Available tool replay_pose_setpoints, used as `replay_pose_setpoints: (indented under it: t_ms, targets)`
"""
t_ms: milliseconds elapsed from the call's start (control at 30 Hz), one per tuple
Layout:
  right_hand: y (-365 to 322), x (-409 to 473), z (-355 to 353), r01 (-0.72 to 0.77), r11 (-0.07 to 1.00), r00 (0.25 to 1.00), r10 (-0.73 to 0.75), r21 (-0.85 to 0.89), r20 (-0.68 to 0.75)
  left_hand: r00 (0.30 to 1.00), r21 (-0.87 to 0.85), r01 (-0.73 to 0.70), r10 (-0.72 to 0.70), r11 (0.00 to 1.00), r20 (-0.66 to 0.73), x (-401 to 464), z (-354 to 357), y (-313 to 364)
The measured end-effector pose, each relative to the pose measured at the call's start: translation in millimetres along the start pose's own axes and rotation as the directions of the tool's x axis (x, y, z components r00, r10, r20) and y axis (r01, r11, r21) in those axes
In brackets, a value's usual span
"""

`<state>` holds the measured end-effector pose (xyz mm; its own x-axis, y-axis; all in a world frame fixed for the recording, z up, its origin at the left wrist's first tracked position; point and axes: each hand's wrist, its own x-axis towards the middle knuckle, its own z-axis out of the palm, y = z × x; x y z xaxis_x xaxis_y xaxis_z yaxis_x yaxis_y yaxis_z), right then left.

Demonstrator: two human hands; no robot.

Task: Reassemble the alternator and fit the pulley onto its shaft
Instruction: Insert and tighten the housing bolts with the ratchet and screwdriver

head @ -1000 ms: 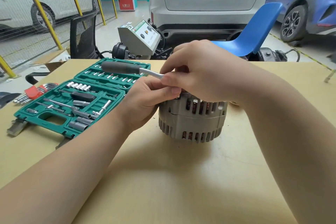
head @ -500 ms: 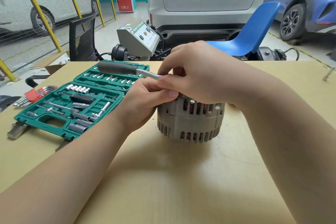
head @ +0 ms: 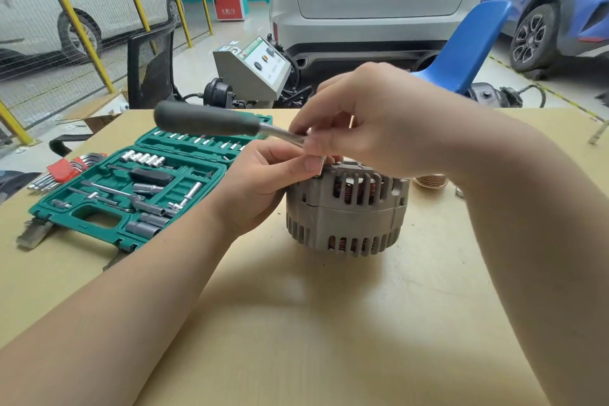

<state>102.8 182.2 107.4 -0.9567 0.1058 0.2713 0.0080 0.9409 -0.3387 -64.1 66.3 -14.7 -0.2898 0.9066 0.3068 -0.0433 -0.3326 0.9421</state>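
Observation:
A grey alternator (head: 346, 208) stands upright on the table, with copper windings showing through its slots. My left hand (head: 260, 181) grips its upper left edge, the thumb lying across the rim. My right hand (head: 372, 122) hovers over the top and pinches the metal shaft of a ratchet (head: 211, 120). The ratchet's black handle sticks out to the left, while its head and the alternator's top are hidden under my right hand. A copper-coloured pulley (head: 428, 180) lies on the table behind my right wrist, mostly hidden.
An open green socket set case (head: 108, 224) lies at the left with several sockets and extensions. Red-holdered hex keys (head: 62, 170) lie beyond it. Behind the table stand a grey tester box (head: 253, 69), a black chair (head: 150, 66) and a blue chair (head: 468, 49).
The ratchet handle has swung slightly to the left. Both hands stay at the alternator's top.

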Motion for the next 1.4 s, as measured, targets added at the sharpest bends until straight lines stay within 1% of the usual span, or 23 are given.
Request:
replay_pose_setpoints:
  t_ms: [100,233,400,500,533,633,767,833,900,1033,1067,1167,1200,1267,1400]
  targets:
    - [-7.7,6.2,13.9,-0.030,0.999,0.999,0.028,-0.043,-0.031,1.000,-0.023,0.000,0.001,1.000,0.024,-1.3,1.6,-1.3]
    - [-7.8,8.5,16.2,-0.062,0.996,0.997,0.059,-0.061,-0.051,1.000,-0.020,-0.005,0.005,1.000,0.022,0.3,0.9,0.5]
    - [-5.4,2.1,1.7,0.011,1.000,0.999,-0.011,-0.002,0.032,0.999,-0.020,0.019,-0.019,1.000,0.030,0.8,-2.0,-1.6]
    - [-2.2,-5.6,-9.7,0.022,1.000,0.998,-0.022,0.008,0.058,1.000,0.052,-0.006,0.006,0.999,0.007,0.1,-1.0,-1.0]
    - [-2.0,-6.7,-11.0,0.016,1.000,0.999,-0.016,0.004,0.052,1.000,0.047,-0.022,0.022,0.999,0.016,-0.3,-1.0,-1.4]
    - [-7.0,-3.9,-3.9,-0.004,1.000,1.000,0.004,-0.022,0.023,1.000,-0.032,0.026,-0.026,0.999,-0.004,0.1,-2.3,-3.3]
    - [-15.8,5.9,13.2,-0.044,0.992,0.999,0.042,-0.122,-0.016,1.000,-0.035,-0.027,0.027,0.999,0.011,-1.2,0.2,-4.3]
    - [-15.9,7.8,16.3,-0.077,0.987,0.997,0.073,-0.139,-0.034,0.999,-0.034,-0.036,0.036,0.999,0.010,-0.6,3.1,-0.3]
    - [-13.8,7.6,15.1,-0.073,0.989,0.997,0.069,-0.126,-0.038,1.000,-0.029,-0.025,0.026,0.999,0.008,-0.4,1.8,-0.2]
    - [-7.3,2.8,3.1,0.010,1.000,1.000,-0.010,-0.003,0.024,1.000,-0.026,0.013,-0.012,1.000,0.016,-1.2,-0.6,-1.6]
    - [-5.2,0.3,-0.7,0.028,0.999,0.999,-0.029,0.019,0.044,1.000,-0.006,0.018,-0.018,1.000,0.014,-1.1,-1.1,-2.5]
    - [-0.5,-5.4,-9.2,0.035,0.998,0.997,-0.038,0.050,0.066,0.997,0.101,0.059,-0.053,0.993,-0.062,0.2,-2.4,-3.3]
    - [-0.3,-5.5,-9.1,0.025,0.998,0.998,-0.028,0.053,0.060,0.998,0.088,0.048,-0.045,0.995,-0.041,-0.2,-2.0,-3.5]
    - [-2.6,-2.3,-3.4,-0.002,0.999,0.999,0.001,0.032,0.032,1.000,0.017,0.023,-0.023,1.000,-0.010,-1.7,0.0,-2.4]
    - [-10.4,9.1,17.2,-0.061,0.994,0.998,0.058,-0.086,-0.039,1.000,-0.021,-0.022,0.022,1.000,-0.009,-1.4,1.8,-2.1]
